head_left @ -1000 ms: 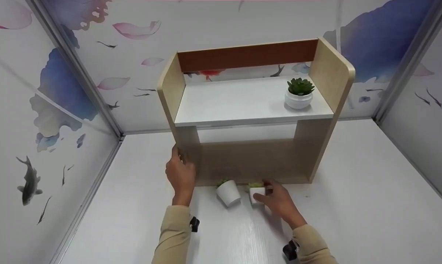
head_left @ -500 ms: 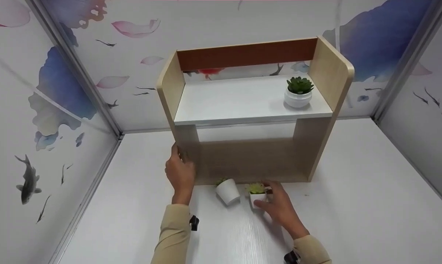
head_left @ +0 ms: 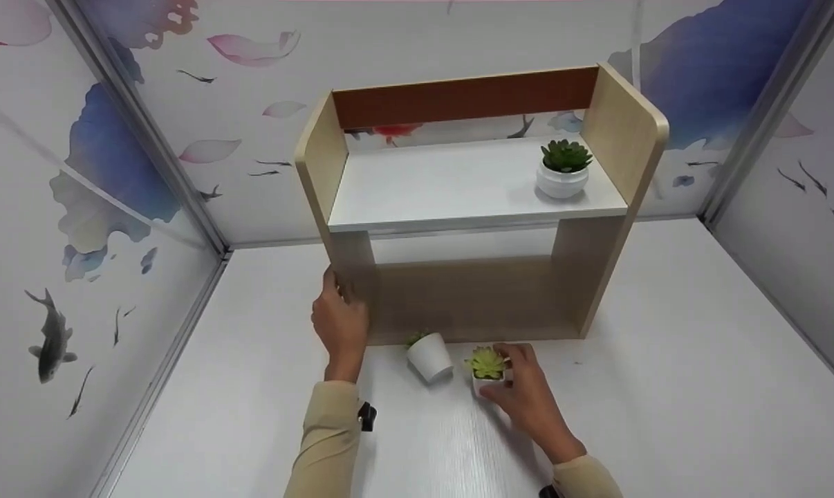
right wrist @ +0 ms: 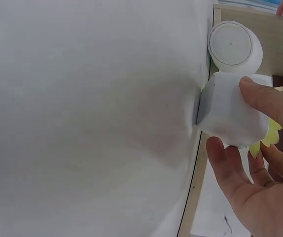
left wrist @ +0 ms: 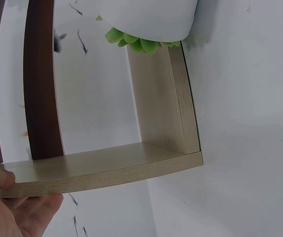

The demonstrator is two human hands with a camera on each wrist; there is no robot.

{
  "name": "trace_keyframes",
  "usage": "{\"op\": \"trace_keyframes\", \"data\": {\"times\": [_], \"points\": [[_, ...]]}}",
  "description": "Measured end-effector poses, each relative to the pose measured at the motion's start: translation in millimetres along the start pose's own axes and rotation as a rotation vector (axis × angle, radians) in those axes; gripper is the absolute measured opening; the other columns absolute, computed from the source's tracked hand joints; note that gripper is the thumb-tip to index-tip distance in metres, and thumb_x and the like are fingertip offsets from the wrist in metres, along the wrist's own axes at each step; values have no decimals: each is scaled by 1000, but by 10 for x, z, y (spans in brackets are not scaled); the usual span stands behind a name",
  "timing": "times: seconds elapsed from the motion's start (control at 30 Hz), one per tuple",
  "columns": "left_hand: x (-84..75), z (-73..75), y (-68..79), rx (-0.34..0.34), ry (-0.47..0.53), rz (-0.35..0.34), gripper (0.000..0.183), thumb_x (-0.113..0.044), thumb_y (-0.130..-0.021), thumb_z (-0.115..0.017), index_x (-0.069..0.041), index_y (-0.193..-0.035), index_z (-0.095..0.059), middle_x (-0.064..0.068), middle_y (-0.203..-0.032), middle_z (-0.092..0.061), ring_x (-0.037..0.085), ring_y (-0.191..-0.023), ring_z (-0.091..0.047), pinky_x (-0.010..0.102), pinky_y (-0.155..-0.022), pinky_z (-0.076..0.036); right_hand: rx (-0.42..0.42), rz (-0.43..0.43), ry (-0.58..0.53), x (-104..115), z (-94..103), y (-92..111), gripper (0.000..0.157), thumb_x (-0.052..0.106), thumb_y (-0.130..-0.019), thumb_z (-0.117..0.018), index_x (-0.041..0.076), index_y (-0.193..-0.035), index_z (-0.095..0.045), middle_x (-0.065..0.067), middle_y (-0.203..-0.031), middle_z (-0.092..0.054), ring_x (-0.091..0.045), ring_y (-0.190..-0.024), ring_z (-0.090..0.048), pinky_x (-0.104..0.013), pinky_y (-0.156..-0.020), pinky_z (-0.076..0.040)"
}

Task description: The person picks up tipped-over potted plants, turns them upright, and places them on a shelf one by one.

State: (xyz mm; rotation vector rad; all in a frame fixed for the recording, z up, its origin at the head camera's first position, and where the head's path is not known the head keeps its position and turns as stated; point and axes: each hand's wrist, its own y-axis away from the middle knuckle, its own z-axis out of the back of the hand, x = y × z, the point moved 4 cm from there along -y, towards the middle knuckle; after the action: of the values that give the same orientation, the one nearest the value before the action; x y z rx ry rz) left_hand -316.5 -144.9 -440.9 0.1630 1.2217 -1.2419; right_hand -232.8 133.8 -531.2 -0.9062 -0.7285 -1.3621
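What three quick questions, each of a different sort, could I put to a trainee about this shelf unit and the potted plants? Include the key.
1. True or false: the left hand grips the left side panel of the shelf unit.

2. Multiple choice: what does the right hand hold?
A) The dark green succulent
B) The square white pot with the yellow-green succulent
C) Nothing

3. Short answer: how does the round white pot in front of the shelf unit rest?

Key: 1. True. 2. B. 3. Tipped over, its leaves towards the shelf unit.
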Motion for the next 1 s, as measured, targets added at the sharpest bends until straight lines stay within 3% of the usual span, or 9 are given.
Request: {"op": "trace_keyframes", "data": {"times": [0.47, 0.77, 1.0], "points": [[-10, 1, -3, 11, 1, -7, 38, -3, -101, -60, -1, -139, -58, 20, -125, -71, 34, -111, -72, 51, -89, -56, -7, 47, 80, 11, -18, 72, 66, -2, -72, -90, 5, -127, -55, -11, -118, -56, -23, -104, -60, -40, -85, -54], [-19, 12, -5, -2, -10, -38, 35, -1, -99, -59, 0, -134, -61, 21, -115, -74, 34, -96, -75, 51, -74, -56, 48, 110, 107, -12, -9, 86, 86, 5, -73, -92, 0, -144, -45, -13, -122, -57, -27, -110, -60, -49, -93, -51], [-17, 14, -3, 10, 6, -20, 37, -1, -99, -60, 0, -136, -59, 21, -119, -73, 34, -101, -74, 52, -78, -56, 148, -19, 39, -61, -2, 59, 93, 13, -74, -93, 2, -151, -42, -16, -138, -58, -30, -111, -63, -47, -90, -53]]}}
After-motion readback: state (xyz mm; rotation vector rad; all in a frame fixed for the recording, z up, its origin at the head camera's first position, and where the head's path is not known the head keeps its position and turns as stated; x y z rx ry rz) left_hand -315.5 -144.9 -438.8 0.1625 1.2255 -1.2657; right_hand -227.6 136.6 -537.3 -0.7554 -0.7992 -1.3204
